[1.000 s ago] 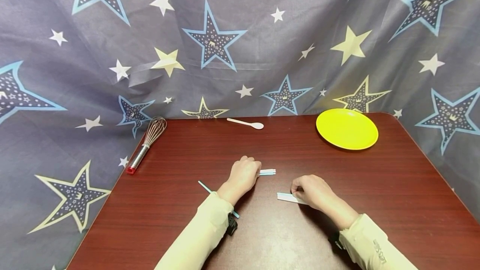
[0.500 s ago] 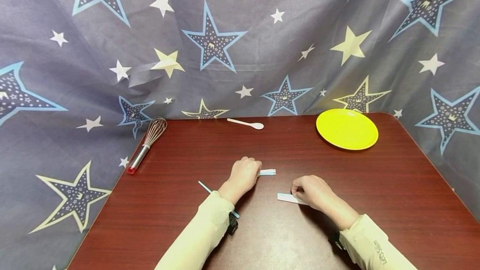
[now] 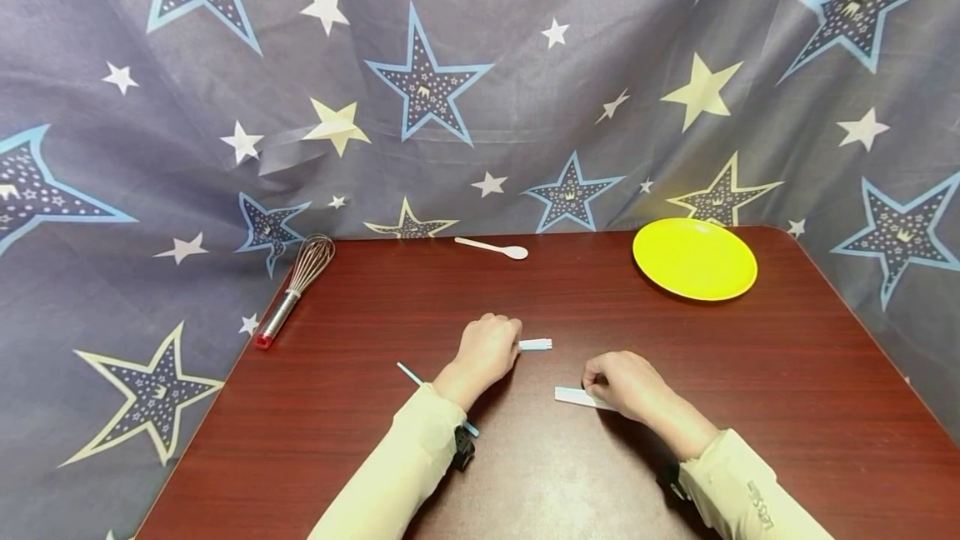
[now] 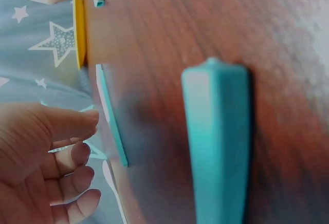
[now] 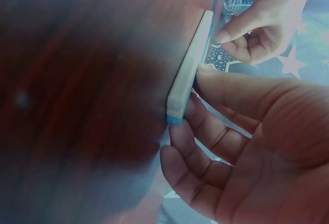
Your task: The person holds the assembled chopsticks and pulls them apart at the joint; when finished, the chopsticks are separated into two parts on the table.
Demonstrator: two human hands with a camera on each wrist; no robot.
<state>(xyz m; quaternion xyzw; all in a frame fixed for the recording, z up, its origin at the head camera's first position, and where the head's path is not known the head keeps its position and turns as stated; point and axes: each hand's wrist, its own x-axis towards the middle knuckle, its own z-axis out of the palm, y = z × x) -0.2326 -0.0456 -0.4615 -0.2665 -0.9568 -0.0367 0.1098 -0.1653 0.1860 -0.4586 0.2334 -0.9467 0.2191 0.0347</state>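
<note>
In the head view my left hand (image 3: 486, 352) is lowered over a small bundle of white-and-blue sticks (image 3: 536, 345), whose ends stick out to its right. The left wrist view shows the thumb tip (image 4: 92, 116) against these sticks (image 4: 113, 124), with the other fingers loosely curled. My right hand (image 3: 628, 383) pinches a second white-and-blue bundle (image 3: 577, 396), which lies low along the table. Its thumb (image 5: 211, 72) meets the white side (image 5: 186, 77) in the right wrist view; the index fingertip is hidden. A single blue stick (image 3: 409, 372) lies partly under my left forearm.
A whisk (image 3: 298, 277) with a red handle end lies at the table's left edge. Along the back edge are a white spoon (image 3: 491, 247) and, farther right, a yellow plate (image 3: 693, 259). A star-patterned cloth (image 3: 450, 173) hangs behind the brown table (image 3: 810, 407).
Both hands stay in nearly the same places. At the left bundle, the thin dark gap between the white and blue sticks has narrowed.
</note>
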